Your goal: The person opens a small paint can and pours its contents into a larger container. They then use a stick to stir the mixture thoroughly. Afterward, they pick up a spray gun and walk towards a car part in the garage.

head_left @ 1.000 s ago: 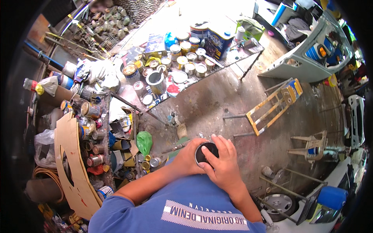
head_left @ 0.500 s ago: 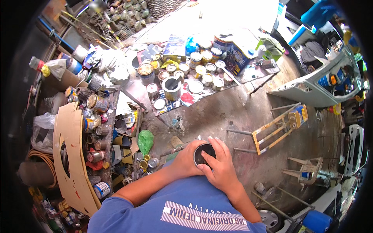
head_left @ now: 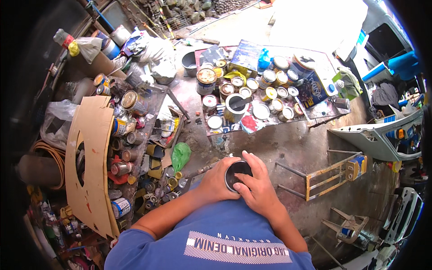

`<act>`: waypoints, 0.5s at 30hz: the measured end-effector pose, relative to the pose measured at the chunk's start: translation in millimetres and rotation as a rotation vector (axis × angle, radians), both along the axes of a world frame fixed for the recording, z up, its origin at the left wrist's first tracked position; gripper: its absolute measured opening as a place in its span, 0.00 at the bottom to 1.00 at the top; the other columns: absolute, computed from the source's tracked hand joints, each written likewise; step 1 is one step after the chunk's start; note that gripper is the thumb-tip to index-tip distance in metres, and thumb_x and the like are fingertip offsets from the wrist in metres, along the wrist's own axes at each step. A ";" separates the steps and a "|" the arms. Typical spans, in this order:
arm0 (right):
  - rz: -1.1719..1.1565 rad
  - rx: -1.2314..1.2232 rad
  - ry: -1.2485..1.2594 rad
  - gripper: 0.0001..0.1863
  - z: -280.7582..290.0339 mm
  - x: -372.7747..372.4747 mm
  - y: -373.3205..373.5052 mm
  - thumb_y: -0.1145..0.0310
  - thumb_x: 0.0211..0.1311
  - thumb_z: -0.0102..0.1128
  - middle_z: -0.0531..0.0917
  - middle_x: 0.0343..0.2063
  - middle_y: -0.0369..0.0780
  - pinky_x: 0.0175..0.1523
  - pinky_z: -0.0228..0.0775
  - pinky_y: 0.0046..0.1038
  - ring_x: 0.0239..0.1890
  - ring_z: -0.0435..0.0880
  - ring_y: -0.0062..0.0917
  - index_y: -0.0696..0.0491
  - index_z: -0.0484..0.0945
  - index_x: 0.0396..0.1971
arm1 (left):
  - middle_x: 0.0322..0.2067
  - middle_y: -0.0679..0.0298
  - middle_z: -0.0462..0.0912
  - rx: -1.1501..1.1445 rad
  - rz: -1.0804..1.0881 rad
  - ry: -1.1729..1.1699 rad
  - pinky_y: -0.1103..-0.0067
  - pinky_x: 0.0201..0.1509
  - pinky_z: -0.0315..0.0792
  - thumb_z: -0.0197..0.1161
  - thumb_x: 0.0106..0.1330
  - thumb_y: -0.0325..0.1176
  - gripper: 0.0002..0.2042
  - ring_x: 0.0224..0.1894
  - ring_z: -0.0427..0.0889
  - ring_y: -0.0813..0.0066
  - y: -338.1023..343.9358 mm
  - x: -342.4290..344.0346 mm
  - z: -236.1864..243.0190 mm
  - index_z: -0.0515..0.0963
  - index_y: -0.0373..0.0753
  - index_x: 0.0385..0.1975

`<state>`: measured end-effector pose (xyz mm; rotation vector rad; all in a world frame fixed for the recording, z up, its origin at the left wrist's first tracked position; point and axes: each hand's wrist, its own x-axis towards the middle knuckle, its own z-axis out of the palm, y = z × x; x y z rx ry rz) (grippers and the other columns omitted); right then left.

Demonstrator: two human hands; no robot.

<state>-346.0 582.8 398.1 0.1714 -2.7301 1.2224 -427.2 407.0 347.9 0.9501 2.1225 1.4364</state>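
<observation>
In front of my chest I hold a round can [head_left: 233, 171] with a pale rim and a dark inside. My left hand [head_left: 215, 182] wraps closed around its left side. Closed on the right side, my right hand [head_left: 261, 189] lays its long fingers along the outer wall, while a bent finger and the thumb reach over the rim into the mouth. What lies at the can's bottom is too dark to make out.
A low table [head_left: 216, 133] ahead carries several paint cans and a larger open tin [head_left: 236, 112]. Left stands a crowded bench with a cardboard sheet [head_left: 90, 175]. A wooden-framed stand [head_left: 330, 177] and an upturned stool [head_left: 348, 227] occupy the floor at right.
The surroundings have shifted right and slightly down in view, as my head turned left. Both hands remain around the can; the right fingers inside its mouth have shifted slightly.
</observation>
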 end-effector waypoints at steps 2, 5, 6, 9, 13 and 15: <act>0.023 0.009 -0.010 0.17 -1.7 -8.9 -5.8 0.63 0.58 0.69 0.67 0.68 0.52 0.70 0.60 0.46 0.70 0.65 0.50 0.58 0.85 0.42 | 0.55 0.53 0.75 -0.009 0.051 -0.010 0.61 0.60 0.73 0.80 0.41 0.42 0.45 0.58 0.78 0.50 -8.4 -4.7 -0.4 0.64 0.41 0.63; 0.056 0.031 -0.021 0.18 -3.3 -16.1 -10.8 0.61 0.58 0.69 0.66 0.69 0.52 0.71 0.59 0.46 0.70 0.64 0.50 0.57 0.85 0.45 | 0.57 0.53 0.74 -0.034 0.114 0.016 0.63 0.61 0.73 0.82 0.41 0.43 0.46 0.59 0.77 0.50 -15.4 -9.3 -3.0 0.64 0.41 0.63; 0.068 0.036 -0.019 0.19 -3.5 -18.7 -10.9 0.61 0.58 0.70 0.66 0.69 0.52 0.71 0.58 0.46 0.70 0.64 0.50 0.56 0.85 0.46 | 0.58 0.52 0.74 -0.048 0.123 0.044 0.63 0.62 0.73 0.83 0.41 0.43 0.48 0.60 0.77 0.50 -17.9 -14.3 -0.5 0.63 0.40 0.64; 0.115 0.054 -0.010 0.22 -1.3 -23.1 -8.6 0.60 0.57 0.70 0.66 0.69 0.52 0.71 0.57 0.47 0.70 0.64 0.50 0.55 0.83 0.49 | 0.56 0.53 0.74 -0.034 0.189 0.052 0.63 0.61 0.73 0.83 0.40 0.42 0.47 0.59 0.77 0.50 -22.5 -19.3 -2.5 0.64 0.40 0.63; 0.128 0.065 0.030 0.25 6.1 -27.2 -3.1 0.62 0.57 0.69 0.68 0.68 0.50 0.72 0.56 0.48 0.70 0.65 0.48 0.53 0.81 0.54 | 0.55 0.53 0.74 -0.031 0.254 0.066 0.63 0.61 0.73 0.84 0.38 0.41 0.47 0.59 0.76 0.50 -24.7 -23.4 -6.5 0.65 0.40 0.63; 0.120 0.044 0.070 0.26 8.7 -31.1 -1.4 0.62 0.56 0.69 0.71 0.66 0.47 0.72 0.56 0.49 0.70 0.66 0.46 0.53 0.80 0.55 | 0.56 0.53 0.74 -0.045 0.258 0.078 0.62 0.61 0.73 0.84 0.38 0.41 0.47 0.59 0.76 0.49 -24.7 -25.1 -5.3 0.65 0.40 0.63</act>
